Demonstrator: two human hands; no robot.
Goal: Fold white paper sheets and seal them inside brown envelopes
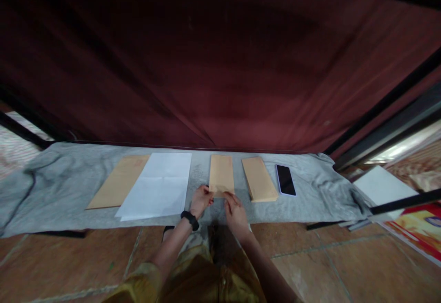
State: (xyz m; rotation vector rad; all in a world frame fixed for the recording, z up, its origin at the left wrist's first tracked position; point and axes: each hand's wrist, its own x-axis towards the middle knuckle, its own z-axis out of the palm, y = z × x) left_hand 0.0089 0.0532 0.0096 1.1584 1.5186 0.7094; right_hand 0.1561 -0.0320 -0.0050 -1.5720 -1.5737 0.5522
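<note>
A small brown paper envelope (pixel 221 172) lies lengthwise in front of me on a grey cloth. My left hand (pixel 201 200), with a black band on its wrist, pinches the envelope's near left corner. At the near right corner, the fingers of my right hand (pixel 236 212) are bent together on the edge, the thumb partly hidden. To the right lies a stack of similar brown envelopes (pixel 259 179), slightly fanned. On the left, white paper sheets (pixel 160 183) with a crease across them overlap a larger brown envelope (pixel 119 181).
The grey cloth (pixel 320 188) covers a narrow bench against a dark red curtain (pixel 220 73). A phone (pixel 285 180) rests right of the envelope stack. Dark metal bars stand at both sides. A white box-like object (pixel 382 186) sits at the right, above tiled floor (pixel 303 257).
</note>
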